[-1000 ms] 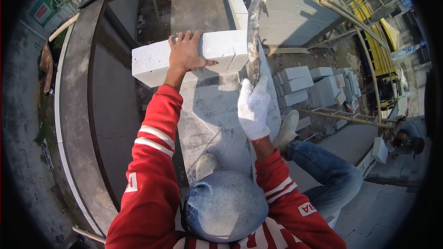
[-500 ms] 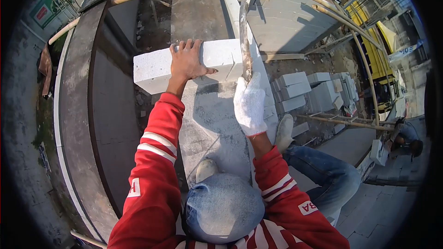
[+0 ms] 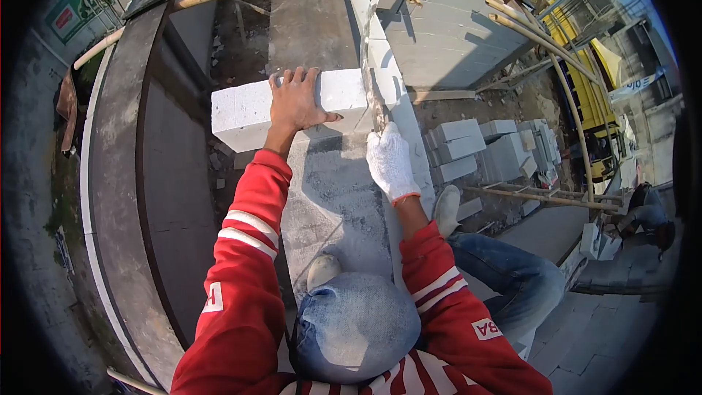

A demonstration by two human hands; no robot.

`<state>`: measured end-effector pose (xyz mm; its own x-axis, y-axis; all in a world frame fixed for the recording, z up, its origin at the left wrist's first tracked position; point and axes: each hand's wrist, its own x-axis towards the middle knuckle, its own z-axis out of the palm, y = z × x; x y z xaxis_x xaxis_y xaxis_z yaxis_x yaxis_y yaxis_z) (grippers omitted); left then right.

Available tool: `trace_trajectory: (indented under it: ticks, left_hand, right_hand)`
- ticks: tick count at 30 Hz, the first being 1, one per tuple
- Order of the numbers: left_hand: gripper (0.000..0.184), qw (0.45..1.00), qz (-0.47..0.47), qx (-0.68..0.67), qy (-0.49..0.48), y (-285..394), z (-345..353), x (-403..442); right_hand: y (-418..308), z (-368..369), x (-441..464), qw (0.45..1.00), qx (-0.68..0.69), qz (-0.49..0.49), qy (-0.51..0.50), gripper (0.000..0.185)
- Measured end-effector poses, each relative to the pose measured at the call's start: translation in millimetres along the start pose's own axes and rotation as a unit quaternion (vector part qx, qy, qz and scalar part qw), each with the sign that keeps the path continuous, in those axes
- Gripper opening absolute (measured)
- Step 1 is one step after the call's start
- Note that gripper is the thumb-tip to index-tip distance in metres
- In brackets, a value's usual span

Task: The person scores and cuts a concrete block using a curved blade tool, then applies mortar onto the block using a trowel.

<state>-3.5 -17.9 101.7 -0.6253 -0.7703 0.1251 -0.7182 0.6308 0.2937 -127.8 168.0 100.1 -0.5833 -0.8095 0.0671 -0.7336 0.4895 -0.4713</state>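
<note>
A white block lies crosswise at the far end of the grey plank in front of me. My bare left hand is spread over its top edge, thumb along the near face, pressing or holding it. My right hand, in a white knitted glove, is closed around the lower end of a long, narrow, stained tool. The tool stands against the block's right end, its blade pointing away from me. Its handle is hidden in the glove.
Under me is a dusty grey surface. A dark board extends beyond the block. Stacked white blocks lie lower right, near bamboo poles. A long dark ledge runs at left. Another person is at far right.
My right hand and the tool have moved left and the blade now sits at the block's right end, where a piece is no longer visible. My left hand stays on the block.
</note>
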Motion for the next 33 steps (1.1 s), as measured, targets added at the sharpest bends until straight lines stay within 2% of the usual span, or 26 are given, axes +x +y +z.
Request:
trace_trajectory:
  ticks: [2, 3, 5, 6, 8, 9, 10, 11, 12, 13, 14, 15, 16, 17, 19, 20, 22, 23, 24, 26, 28, 30, 31, 33]
  left_hand:
    - [0.121, 1.000, -0.003, 0.002, -0.001, -1.1, -5.0, 4.7]
    - [0.121, 1.000, 0.004, 0.002, 0.012, -2.5, -4.6, 9.3]
    - [0.121, 1.000, 0.007, 0.006, 0.010, -3.4, 5.8, 0.1]
    - [0.121, 1.000, 0.005, 0.008, 0.008, -3.6, 3.3, 1.0]
    - [0.121, 1.000, 0.000, 0.006, -0.009, -0.5, -0.1, -1.1]
    - [0.121, 1.000, -0.001, 0.007, -0.012, -1.3, 0.7, -1.1]
    - [0.122, 1.000, -0.001, 0.004, -0.013, -1.6, 1.4, -1.0]
    - [0.122, 1.000, 0.001, 0.002, -0.013, -1.1, 1.0, 0.4]
    - [0.122, 1.000, 0.003, 0.001, -0.012, -1.8, 2.9, 1.6]
    - [0.121, 1.000, 0.004, 0.001, 0.001, -3.6, 6.8, 1.7]
    - [0.121, 1.000, 0.007, 0.002, 0.015, -4.3, 9.0, 0.7]
    - [0.121, 1.000, 0.008, 0.001, 0.017, -3.1, 8.8, -1.5]
    - [0.121, 1.000, 0.008, -0.002, 0.009, -2.9, 7.7, -5.4]
    - [0.122, 1.000, 0.011, -0.001, 0.010, -5.6, 3.7, -1.0]
    - [0.124, 1.000, 0.008, 0.011, 0.004, -3.8, 4.6, -0.8]
    - [0.125, 1.000, 0.013, 0.006, 0.003, -3.6, 4.3, -0.5]
    - [0.124, 1.000, 0.012, 0.016, -0.001, -4.3, 1.6, 3.0]
    - [0.123, 1.000, 0.011, 0.022, -0.007, -2.0, 2.2, 0.8]
    - [0.123, 1.000, 0.012, 0.021, -0.006, -4.5, 1.5, 5.0]
    - [0.122, 0.996, 0.047, 0.042, -0.068, -14.1, -1.5, 7.5]
    - [0.123, 0.994, 0.057, 0.041, -0.079, -17.5, -0.3, 8.4]
    - [0.122, 0.996, 0.069, 0.038, -0.048, -18.0, 0.0, 5.1]
    - [0.122, 0.996, 0.068, 0.039, -0.049, -17.5, 0.0, 6.1]
    - [0.121, 0.997, 0.056, 0.042, -0.032, -16.1, 3.3, 5.8]
  right_hand:
    - [0.1, -17.7, -0.3, 0.970, -0.172, -0.158, -0.073, 0.021]
    - [-4.0, -26.2, 8.7, 0.968, -0.174, -0.167, -0.067, 0.021]
    - [-9.8, -44.7, 2.1, 0.969, -0.104, -0.210, 0.072, 0.022]
    - [-26.6, -71.9, -0.5, 0.930, -0.237, -0.257, 0.113, 0.025]
    - [-49.9, -104.3, 1.6, 0.920, -0.187, -0.262, 0.222, 0.026]
    - [-60.4, -112.4, 1.3, 0.922, -0.185, -0.262, 0.219, 0.026]
    - [-72.1, -116.6, -0.1, 0.950, -0.032, -0.211, 0.230, 0.025]
    - [-79.8, -116.6, -0.8, 0.951, 0.121, -0.154, 0.237, 0.023]
    - [-71.0, -98.7, -3.1, 0.951, 0.120, -0.154, 0.239, 0.023]
    - [-48.3, -64.0, -7.1, 0.964, -0.023, -0.176, 0.195, 0.022]
    - [-28.7, -33.2, -8.9, 0.956, -0.166, -0.193, 0.148, 0.022]
    - [-15.7, -9.6, -7.0, 0.994, -0.057, -0.064, 0.069, 0.018]
    - [-15.1, -0.3, -7.1, 0.996, 0.058, 0.069, -0.013, 0.015]
    - [-8.6, 0.7, -1.0, 0.996, 0.065, 0.063, -0.001, 0.015]
    - [5.3, -14.0, -5.8, 0.984, -0.103, -0.146, -0.013, 0.013]
    - [9.7, -16.3, -17.5, 0.985, -0.102, -0.140, -0.024, 0.013]
    - [5.5, -30.1, -20.7, 0.987, 0.046, -0.096, 0.120, 0.015]
    - [11.4, -37.3, -24.4, 0.985, -0.002, -0.098, 0.141, 0.017]
    - [14.0, -43.9, -24.4, 0.985, -0.003, -0.097, 0.143, 0.017]
    - [21.6, -54.4, -33.5, 0.972, 0.193, -0.016, 0.135, 0.022]
    - [46.1, -44.8, -42.3, 0.976, 0.175, -0.020, 0.131, 0.028]
    - [64.2, -24.7, -51.7, 0.956, 0.241, 0.046, 0.162, 0.019]
    - [53.5, -31.9, -54.8, 0.956, 0.241, 0.046, 0.160, 0.019]
    - [25.9, -51.9, -67.3, 0.925, 0.340, 0.111, 0.129, 0.020]
